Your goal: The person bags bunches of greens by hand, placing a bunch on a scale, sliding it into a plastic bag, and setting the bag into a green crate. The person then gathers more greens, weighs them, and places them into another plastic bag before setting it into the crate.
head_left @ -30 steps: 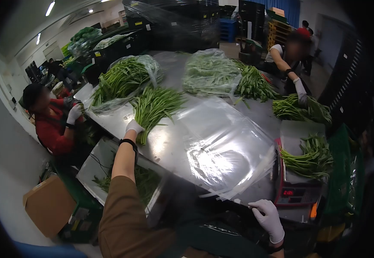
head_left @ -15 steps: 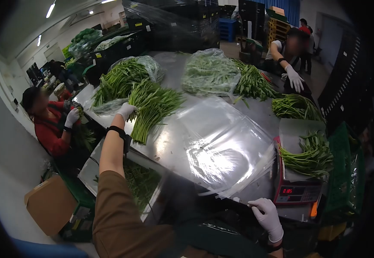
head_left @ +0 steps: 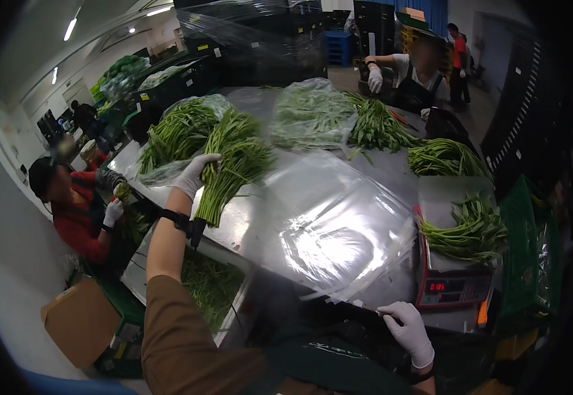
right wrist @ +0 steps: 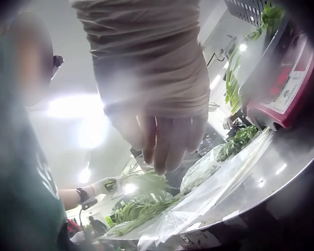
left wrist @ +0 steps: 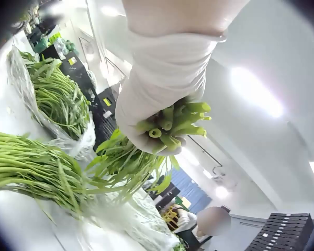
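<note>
My gloved left hand (head_left: pixel 196 172) grips a small bunch of water spinach (left wrist: pixel 172 123) by its stems, over the left side of the metal table. Hollow cut ends poke out of the fist in the left wrist view, and the leaves hang on the far side. Beneath it a larger pile of water spinach (left wrist: pixel 31 167) lies on the table. My gloved right hand (head_left: pixel 410 332) hangs near the table's front edge, fingers loosely bent with nothing in them. Close by are flat clear plastic bags (head_left: pixel 326 230) and a red scale (head_left: pixel 454 289) bearing another bunch (head_left: pixel 464 230).
Bagged greens (head_left: pixel 313 115) and more bunches (head_left: pixel 444 158) lie across the table (head_left: pixel 247 99). Below its left edge stands a white bin (head_left: pixel 237 309) with loose leaves. One person (head_left: pixel 79 210) works at the left, another (head_left: pixel 421 72) at the far right. A green crate (head_left: pixel 527 243) flanks the scale.
My left hand has let go of the pile's stem ends, shifted up and taken hold of a small bunch, now raised. The right hand stays put. The far person has drawn back from the bunches.
</note>
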A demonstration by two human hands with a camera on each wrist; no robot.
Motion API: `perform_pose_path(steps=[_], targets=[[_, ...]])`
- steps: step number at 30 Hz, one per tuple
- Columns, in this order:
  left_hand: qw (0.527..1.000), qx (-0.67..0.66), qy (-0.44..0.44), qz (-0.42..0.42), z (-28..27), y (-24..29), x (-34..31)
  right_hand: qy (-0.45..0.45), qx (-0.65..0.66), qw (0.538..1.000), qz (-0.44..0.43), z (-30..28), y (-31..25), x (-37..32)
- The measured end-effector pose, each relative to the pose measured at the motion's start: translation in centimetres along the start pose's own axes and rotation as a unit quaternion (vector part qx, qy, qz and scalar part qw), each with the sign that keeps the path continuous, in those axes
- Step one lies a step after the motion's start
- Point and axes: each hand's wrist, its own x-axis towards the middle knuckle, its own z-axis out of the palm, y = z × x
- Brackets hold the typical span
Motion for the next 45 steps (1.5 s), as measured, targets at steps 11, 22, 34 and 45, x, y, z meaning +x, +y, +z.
perform_pose_path(steps=[11, 22, 34, 45], targets=[[0.992, -0.019, -0.090, 0.081, 16.5, -7.5, -12.3, -0.016, 0.081, 0.996, -0.043, -0.3, -1.4, 3.0], [0.902, -0.282, -0.200, -0.260, 31.4, -27.6, -21.3, 0.002, 0.258, 0.951, 0.171, 6.8, 5.7, 7.6], [0.935, -0.150, -0.207, -0.247, 30.9, -25.2, -23.0, -0.004, 0.037, 0.999, 0.032, 4.2, 5.9, 5.7], [0.929, -0.144, -0.288, -0.182, 27.4, -19.8, -22.5, -0.041, -0.060, 0.990, -0.123, 8.3, 2.1, 8.4]])
